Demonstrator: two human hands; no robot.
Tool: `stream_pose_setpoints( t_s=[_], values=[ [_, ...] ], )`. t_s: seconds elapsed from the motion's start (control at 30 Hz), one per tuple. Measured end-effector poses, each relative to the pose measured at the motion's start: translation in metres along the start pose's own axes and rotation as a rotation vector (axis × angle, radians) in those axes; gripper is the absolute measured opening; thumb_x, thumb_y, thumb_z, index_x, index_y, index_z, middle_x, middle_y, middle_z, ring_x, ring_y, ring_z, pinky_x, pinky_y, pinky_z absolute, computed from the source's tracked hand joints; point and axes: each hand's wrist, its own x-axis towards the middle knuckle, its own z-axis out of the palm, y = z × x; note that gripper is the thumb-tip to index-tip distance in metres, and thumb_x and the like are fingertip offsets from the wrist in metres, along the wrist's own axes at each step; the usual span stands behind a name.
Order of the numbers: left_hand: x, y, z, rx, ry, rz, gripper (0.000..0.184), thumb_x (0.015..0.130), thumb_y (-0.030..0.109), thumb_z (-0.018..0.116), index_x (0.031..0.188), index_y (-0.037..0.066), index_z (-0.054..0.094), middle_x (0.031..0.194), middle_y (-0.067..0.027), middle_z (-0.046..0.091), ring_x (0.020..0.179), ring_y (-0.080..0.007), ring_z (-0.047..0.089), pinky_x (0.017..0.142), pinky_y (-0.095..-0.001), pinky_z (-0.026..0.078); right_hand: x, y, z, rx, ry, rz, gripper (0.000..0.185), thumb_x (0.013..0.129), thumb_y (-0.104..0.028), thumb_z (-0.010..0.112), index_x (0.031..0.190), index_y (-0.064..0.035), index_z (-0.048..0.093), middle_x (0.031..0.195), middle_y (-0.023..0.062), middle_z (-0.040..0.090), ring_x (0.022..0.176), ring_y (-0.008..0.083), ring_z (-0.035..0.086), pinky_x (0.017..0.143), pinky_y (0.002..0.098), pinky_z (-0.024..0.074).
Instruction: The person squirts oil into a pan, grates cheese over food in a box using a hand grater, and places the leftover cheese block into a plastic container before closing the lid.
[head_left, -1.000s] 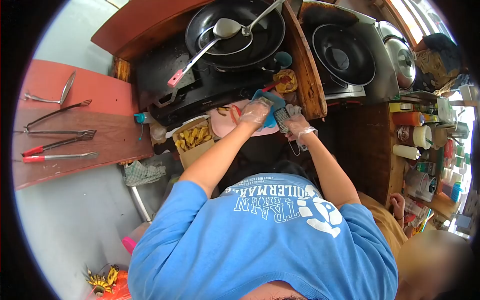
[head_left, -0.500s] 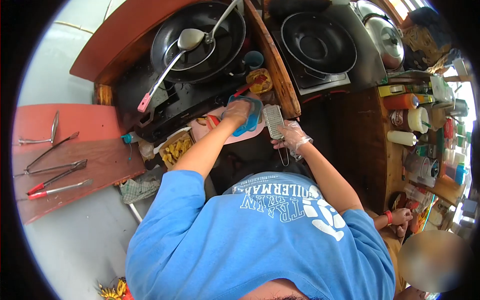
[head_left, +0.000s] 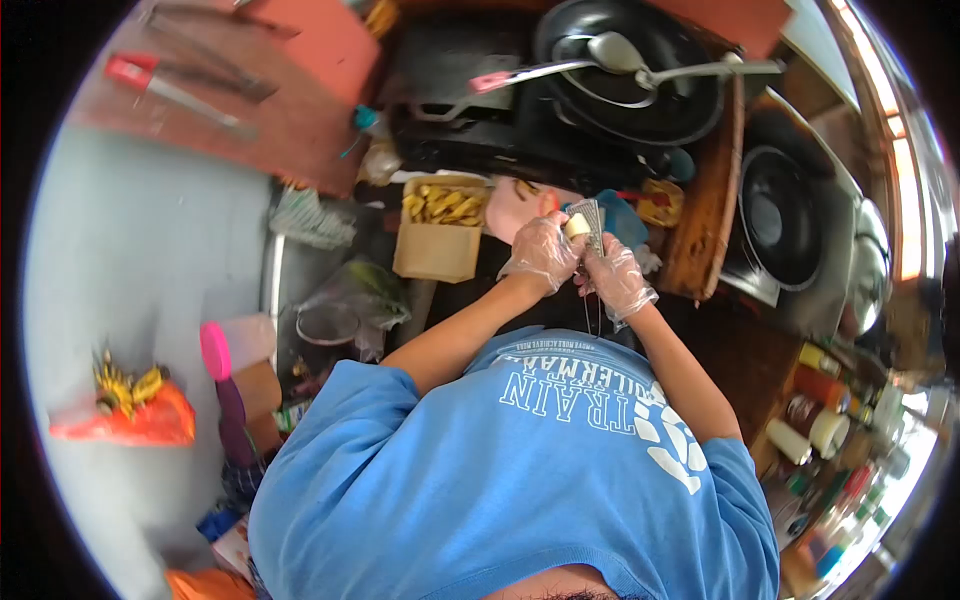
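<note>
Moved: since the earlier frame, your left hand [head_left: 543, 250] had left the blue container [head_left: 625, 222] and come to the grater [head_left: 586, 217], now with a pale block [head_left: 577, 226].
Left hand: clear-gloved, fingers closed round the block, held up at the grater's face; block-to-grater contact too small to confirm.
Right hand: yours [head_left: 617, 277], clear-gloved, gripped the grater at its lower end, wire handle hanging below.
Grater: tilted up between your hands; clock centred here.
3 o'clock: blue container just beside; past it, a small tub [head_left: 662, 206], then a second wok [head_left: 785, 225].
Between 12 and 1: large wok [head_left: 690, 108], pink-handled ladle [head_left: 615, 52] lying across.
9 o'clock: open carton [head_left: 437, 252] of yellow pieces [head_left: 445, 205]; pink board [head_left: 508, 212] between carton and grater.
10 o'clock: red-handled tongs [head_left: 185, 95], well apart.
</note>
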Motion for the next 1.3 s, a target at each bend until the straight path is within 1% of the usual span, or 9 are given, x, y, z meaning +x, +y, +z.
stream_pose_setpoints(
  t_s=[0.37, 0.53, 0.77, 0.83, 0.9, 0.97, 1.03, 1.23, 1.3],
  values=[
    [-0.039, -0.130, -0.113, -0.170, 0.248, -0.366, 0.036, 0.080, 0.027, 0.082, 0.098, 0.002, 0.063, 0.085, -0.0181, 0.070, 0.078, -0.0335, 0.069, 0.072, -0.0412, 0.054, 0.075, 0.017, 0.127, 0.030, -0.070, 0.132, 0.024, 0.094, -0.019, 0.057, 0.109, 0.0000, 0.059, 0.077, 0.0084, 0.062, 0.055, 0.0153, 0.060, 0.045, 0.0296, 0.0499],
    [-0.018, -0.114, -0.110, -0.030, -0.046, 0.008, 0.032, 0.078, 0.022, 0.081, 0.099, 0.002, 0.068, 0.085, -0.0164, 0.070, 0.078, -0.0325, 0.069, 0.072, -0.0409, 0.054, 0.073, 0.015, 0.145, 0.596, -0.146, 0.106, 0.039, 0.097, -0.042, 0.059, 0.105, -0.0039, 0.061, 0.076, 0.0072, 0.061, 0.057, 0.0140, 0.056, 0.048, 0.0277, 0.0467],
    [0.001, -0.114, -0.100, -0.095, -0.192, 0.485, 0.043, 0.079, 0.033, 0.081, 0.109, 0.004, 0.071, 0.094, -0.0166, 0.072, 0.090, -0.0339, 0.069, 0.081, -0.0411, 0.055, 0.041, 0.013, 0.120, 0.417, 0.097, 0.056, 0.041, 0.094, -0.046, 0.064, 0.104, -0.0068, 0.061, 0.074, 0.0050, 0.060, 0.059, 0.0128, 0.055, 0.051, 0.0281, 0.0444],
    [0.004, -0.116, -0.127, -0.074, -0.295, 0.442, 0.048, 0.081, 0.037, 0.080, 0.114, 0.004, 0.070, 0.102, -0.0189, 0.072, 0.096, -0.0361, 0.069, 0.088, -0.0422, 0.054, 0.040, 0.032, 0.114, 0.432, 0.146, 0.095, 0.040, 0.093, -0.044, 0.066, 0.101, -0.0054, 0.060, 0.072, 0.0042, 0.060, 0.052, 0.0121, 0.054, 0.047, 0.0270, 0.0439],
    [0.018, -0.132, -0.151, -0.199, -0.271, -0.284, 0.047, 0.083, 0.039, 0.076, 0.114, 0.004, 0.070, 0.107, -0.0207, 0.071, 0.102, -0.0361, 0.068, 0.093, -0.0422, 0.052, 0.031, 0.030, 0.110, 0.481, 0.169, 0.101, 0.037, 0.093, -0.041, 0.067, 0.099, -0.0053, 0.059, 0.071, 0.0041, 0.059, 0.051, 0.0114, 0.054, 0.046, 0.0261, 0.0433],
    [0.029, -0.202, -0.158, 0.272, -0.131, -0.261, 0.040, 0.085, 0.036, 0.071, 0.109, 0.004, 0.071, 0.101, -0.0185, 0.073, 0.094, -0.0337, 0.070, 0.086, -0.0418, 0.054, 0.026, 0.035, 0.108, 0.517, 0.189, 0.096, 0.035, 0.094, -0.040, 0.066, 0.099, -0.0058, 0.059, 0.072, 0.0033, 0.059, 0.050, 0.0110, 0.053, 0.044, 0.0254, 0.0419],
    [0.035, -0.248, -0.173, 0.499, -0.283, -0.301, 0.034, 0.084, 0.031, 0.069, 0.103, 0.003, 0.071, 0.096, -0.0187, 0.073, 0.092, -0.0353, 0.069, 0.084, -0.0420, 0.054, 0.020, 0.038, 0.108, 0.550, 0.214, 0.095, 0.033, 0.095, -0.039, 0.065, 0.099, -0.0064, 0.059, 0.073, 0.0025, 0.059, 0.049, 0.0105, 0.052, 0.041, 0.0248, 0.0404],
    [0.029, -0.285, -0.157, 0.394, -0.094, -0.237, 0.024, 0.081, 0.027, 0.069, 0.088, 0.004, 0.072, 0.093, -0.0208, 0.071, 0.091, -0.0395, 0.068, 0.081, -0.0448, 0.055, 0.012, 0.037, 0.114, 0.542, 0.279, 0.127, 0.037, 0.092, -0.041, 0.069, 0.097, -0.0057, 0.059, 0.071, 0.0033, 0.058, 0.048, 0.0106, 0.053, 0.042, 0.0254, 0.0413],
    [0.036, -0.276, -0.156, 0.480, -0.253, -0.344, 0.020, 0.081, 0.024, 0.069, 0.087, 0.005, 0.073, 0.094, -0.0202, 0.072, 0.090, -0.0389, 0.069, 0.081, -0.0438, 0.055, 0.009, 0.051, 0.112, 0.498, 0.263, 0.126, 0.039, 0.091, -0.044, 0.069, 0.096, -0.0060, 0.060, 0.070, 0.0028, 0.058, 0.047, 0.0106, 0.052, 0.042, 0.0253, 0.0409]
  ],
)
